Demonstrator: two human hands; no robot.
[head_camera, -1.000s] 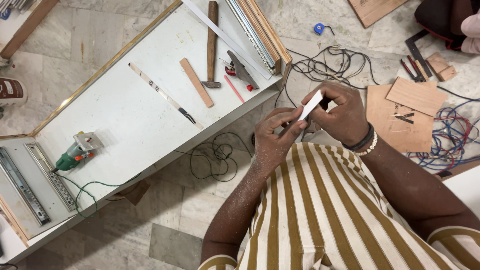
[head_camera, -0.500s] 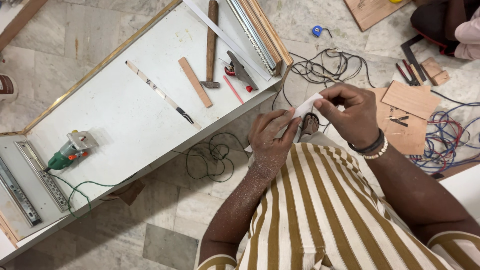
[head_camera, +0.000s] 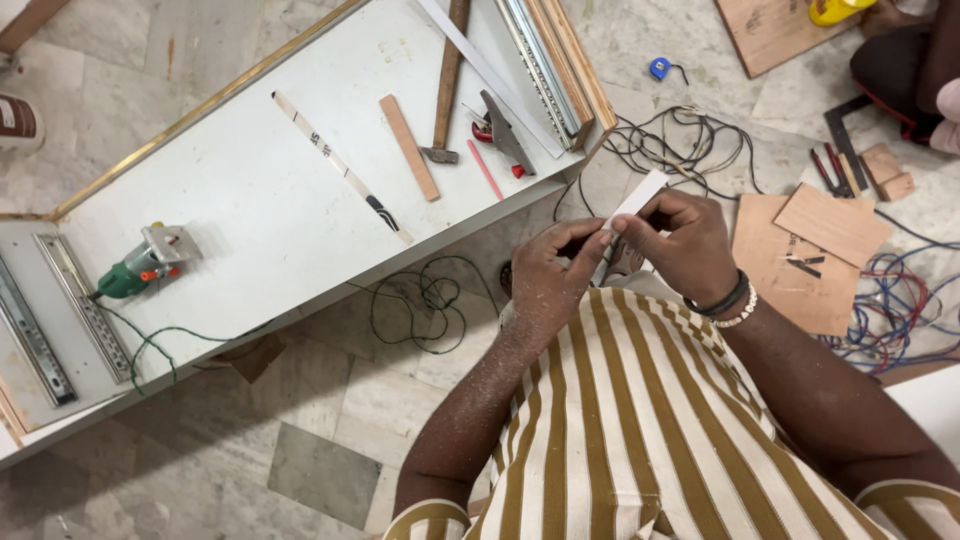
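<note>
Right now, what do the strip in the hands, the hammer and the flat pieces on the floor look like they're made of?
Strip: thin, smooth and white, probably laminate or plastic edging; hard to tell. Both hands pinch it. Hammer: brown handle that looks like wood, with a dull grey head, likely steel. Flat pieces: matte reddish-brown sheets with straight cut edges, apparently plywood.

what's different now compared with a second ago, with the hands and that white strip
Little has changed. Both hands, left hand and right hand, still pinch the thin white flat strip, which tilts slightly differently. The wooden-handled hammer and green power tool on the white panel stayed put.
</note>
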